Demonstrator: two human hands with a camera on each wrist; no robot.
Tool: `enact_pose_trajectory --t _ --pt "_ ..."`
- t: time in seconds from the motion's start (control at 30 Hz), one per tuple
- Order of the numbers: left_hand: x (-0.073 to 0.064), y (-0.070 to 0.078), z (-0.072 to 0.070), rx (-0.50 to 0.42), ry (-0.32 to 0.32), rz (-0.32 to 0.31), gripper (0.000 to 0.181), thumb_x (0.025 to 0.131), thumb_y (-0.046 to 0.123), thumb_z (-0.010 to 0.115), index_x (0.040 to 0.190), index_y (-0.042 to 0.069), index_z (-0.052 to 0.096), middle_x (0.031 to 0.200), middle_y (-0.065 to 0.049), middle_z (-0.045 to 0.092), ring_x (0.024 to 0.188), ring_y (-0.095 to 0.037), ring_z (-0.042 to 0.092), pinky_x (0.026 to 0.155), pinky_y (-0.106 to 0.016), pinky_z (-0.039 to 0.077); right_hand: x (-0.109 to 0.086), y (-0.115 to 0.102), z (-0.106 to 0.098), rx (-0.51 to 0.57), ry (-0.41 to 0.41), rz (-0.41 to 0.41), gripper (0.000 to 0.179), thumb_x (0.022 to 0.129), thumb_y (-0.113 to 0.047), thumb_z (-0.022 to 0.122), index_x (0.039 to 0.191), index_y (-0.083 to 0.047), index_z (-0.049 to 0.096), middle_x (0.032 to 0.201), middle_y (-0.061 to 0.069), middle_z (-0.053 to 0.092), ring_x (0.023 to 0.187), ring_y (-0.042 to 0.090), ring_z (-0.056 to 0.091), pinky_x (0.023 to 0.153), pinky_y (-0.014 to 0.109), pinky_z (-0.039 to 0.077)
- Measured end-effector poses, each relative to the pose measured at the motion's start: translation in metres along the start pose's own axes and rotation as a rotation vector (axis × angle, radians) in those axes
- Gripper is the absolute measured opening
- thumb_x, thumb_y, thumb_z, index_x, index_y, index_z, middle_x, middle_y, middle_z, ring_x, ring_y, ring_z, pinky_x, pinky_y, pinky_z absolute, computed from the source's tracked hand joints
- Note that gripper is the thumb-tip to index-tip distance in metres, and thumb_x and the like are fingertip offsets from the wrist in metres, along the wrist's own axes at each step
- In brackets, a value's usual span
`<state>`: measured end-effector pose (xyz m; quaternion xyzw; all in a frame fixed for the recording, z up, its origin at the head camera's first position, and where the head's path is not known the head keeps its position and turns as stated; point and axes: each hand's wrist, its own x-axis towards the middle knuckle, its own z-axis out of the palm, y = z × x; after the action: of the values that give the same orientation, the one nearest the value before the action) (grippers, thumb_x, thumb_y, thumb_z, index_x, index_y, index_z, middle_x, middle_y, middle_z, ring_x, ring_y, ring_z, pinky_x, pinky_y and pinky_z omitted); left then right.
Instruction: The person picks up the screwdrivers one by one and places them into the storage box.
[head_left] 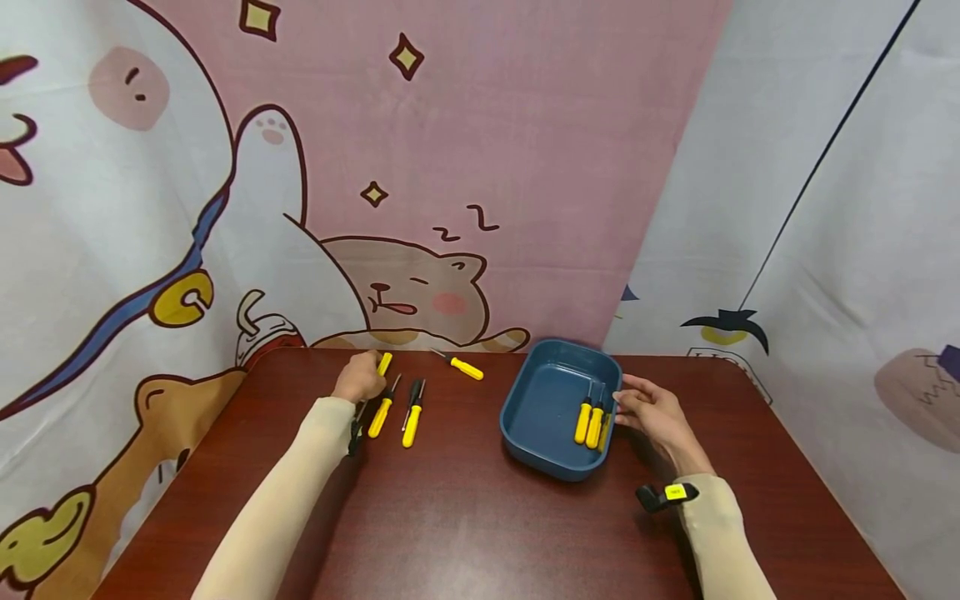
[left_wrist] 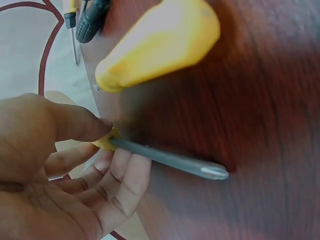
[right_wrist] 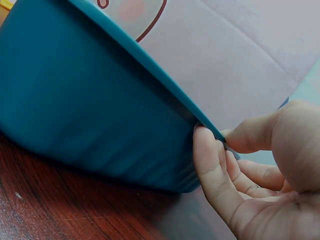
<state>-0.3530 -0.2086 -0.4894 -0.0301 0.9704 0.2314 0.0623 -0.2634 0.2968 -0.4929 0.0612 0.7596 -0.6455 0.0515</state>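
Observation:
My left hand (head_left: pixel 360 377) pinches a yellow-handled screwdriver (left_wrist: pixel 170 158) at the far left of the table, its shaft pointing back toward the wrist. Fingers cover much of the handle. Just right of that hand lie a yellow-handled screwdriver (head_left: pixel 380 418), another yellow one (head_left: pixel 412 425) and a black-handled screwdriver (head_left: pixel 415 390). Over on the right, my right hand (head_left: pixel 656 417) grips the right rim of a blue bin (head_left: pixel 536 408), thumb on one side and fingers on the outer wall. Inside that bin, three yellow-handled screwdrivers (head_left: pixel 582 422) lie side by side along the right wall.
One more yellow-handled screwdriver (head_left: pixel 467 368) lies by the back edge, between the left-hand group and the bin. The brown wooden table (head_left: pixel 450 517) ends at a cartoon-printed curtain (head_left: pixel 525 167) behind it.

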Motion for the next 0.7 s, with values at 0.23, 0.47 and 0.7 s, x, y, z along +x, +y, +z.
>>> enact_pose_trajectory --t 0.23,0.47,0.7 --pt "-0.003 0.002 -0.005 -0.014 0.030 0.030 0.058 0.087 0.004 0.064 0.143 -0.002 0.051 0.124 -0.023 0.063 0.098 -0.033 0.059 0.092 -0.049 0.054 0.001 -0.001 -0.001 -0.009 0.007 -0.009 0.062 0.105 -0.017 0.057 0.160 -0.004 0.030 0.117 0.007 0.064 0.089 0.007 0.064 0.079 0.024 0.061" --pt "-0.005 0.005 -0.010 -0.049 0.053 0.056 0.057 0.087 0.003 0.062 0.143 0.001 0.053 0.118 -0.021 0.066 0.091 -0.031 0.061 0.084 -0.046 0.054 0.002 0.000 -0.001 -0.005 0.005 -0.002 0.062 0.105 -0.018 0.058 0.160 -0.005 0.031 0.122 0.013 0.063 0.089 0.008 0.064 0.080 0.024 0.061" --pt "-0.008 0.011 -0.012 -0.080 0.075 0.061 0.055 0.087 0.005 0.064 0.142 0.002 0.053 0.117 -0.021 0.066 0.092 -0.031 0.061 0.088 -0.047 0.054 0.001 0.000 -0.001 -0.006 -0.003 -0.006 0.064 0.105 -0.018 0.059 0.160 -0.004 0.030 0.118 0.008 0.066 0.090 0.008 0.064 0.080 0.025 0.061"
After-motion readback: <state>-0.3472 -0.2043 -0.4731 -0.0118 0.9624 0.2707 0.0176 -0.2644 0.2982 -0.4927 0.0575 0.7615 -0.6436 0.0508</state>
